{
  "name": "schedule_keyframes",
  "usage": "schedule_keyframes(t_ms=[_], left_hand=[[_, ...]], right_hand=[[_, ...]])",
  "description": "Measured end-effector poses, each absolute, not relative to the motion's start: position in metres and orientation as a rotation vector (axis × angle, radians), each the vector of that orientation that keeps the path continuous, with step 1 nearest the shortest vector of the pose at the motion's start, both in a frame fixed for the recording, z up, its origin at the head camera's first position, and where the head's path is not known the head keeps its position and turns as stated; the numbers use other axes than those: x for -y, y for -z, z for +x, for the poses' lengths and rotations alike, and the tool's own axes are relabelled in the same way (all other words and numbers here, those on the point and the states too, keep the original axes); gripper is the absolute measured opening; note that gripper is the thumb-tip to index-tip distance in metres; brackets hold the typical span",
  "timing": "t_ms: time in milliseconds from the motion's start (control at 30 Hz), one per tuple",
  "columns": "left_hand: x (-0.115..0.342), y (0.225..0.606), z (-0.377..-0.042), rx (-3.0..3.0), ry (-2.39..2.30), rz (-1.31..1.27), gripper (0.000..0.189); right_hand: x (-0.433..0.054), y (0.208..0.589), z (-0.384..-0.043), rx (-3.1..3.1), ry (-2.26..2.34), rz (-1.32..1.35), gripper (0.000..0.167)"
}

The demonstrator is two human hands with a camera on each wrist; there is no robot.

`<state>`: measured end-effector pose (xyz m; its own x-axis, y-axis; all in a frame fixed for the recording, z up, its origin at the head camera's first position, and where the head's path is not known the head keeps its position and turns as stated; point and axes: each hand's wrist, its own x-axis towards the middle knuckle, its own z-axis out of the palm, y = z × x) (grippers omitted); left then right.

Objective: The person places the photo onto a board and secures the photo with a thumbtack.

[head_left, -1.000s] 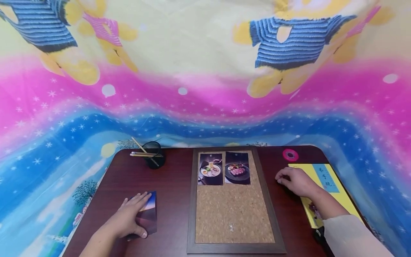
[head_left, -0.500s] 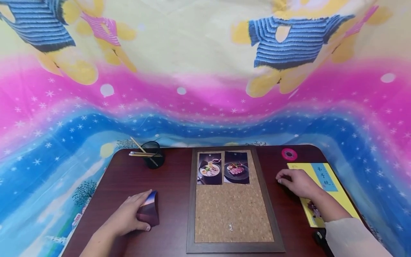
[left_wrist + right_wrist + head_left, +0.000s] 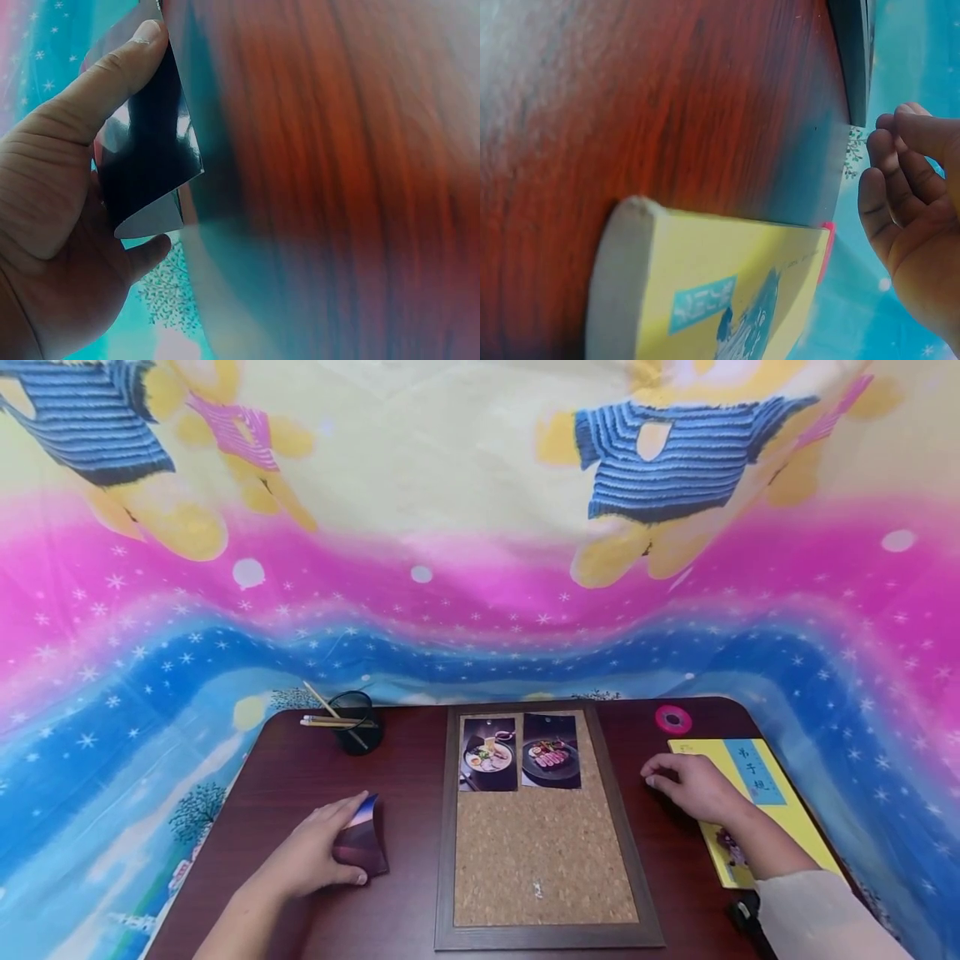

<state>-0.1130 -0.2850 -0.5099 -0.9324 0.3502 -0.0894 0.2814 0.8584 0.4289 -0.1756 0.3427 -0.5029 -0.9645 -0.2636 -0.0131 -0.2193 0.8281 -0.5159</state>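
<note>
My left hand [image 3: 318, 852] grips a dark photo print [image 3: 366, 842] with a blue strip at its top, left of the cork board [image 3: 543, 852]. In the left wrist view the thumb lies across the glossy photo print [image 3: 150, 142], which bends into a curve; some fingers are hidden behind it. My right hand [image 3: 693, 783] is over the left edge of a yellow book [image 3: 787, 827]. Its fingers are loosely curled in the right wrist view, thumb close to the forefinger, and I see nothing held. A ramen photo [image 3: 489, 760] and a sliced-meat photo [image 3: 551, 758] are pinned at the board's top.
A black mesh pencil cup [image 3: 358, 735] lies tipped at the back left, with pencils [image 3: 330, 721] sticking out. A pink ring-shaped item [image 3: 672, 720] sits behind the book. Small clear or whitish bits [image 3: 537, 889] lie low on the cork. Patterned cloth surrounds the dark wooden table [image 3: 405, 777].
My left hand, first flat over the photo print, has gripped and bent it, then moved slightly right and away from me with it. My right hand has stayed almost still.
</note>
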Motion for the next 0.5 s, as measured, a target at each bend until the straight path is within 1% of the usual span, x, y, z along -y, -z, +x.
schedule_keyframes(t_ms=[500], left_hand=[[0.249,0.498,-0.124,-2.892,-0.66,0.598,0.118]], right_hand=[[-0.33,0.5,-0.166,-2.925,0.89,-0.415,0.016]])
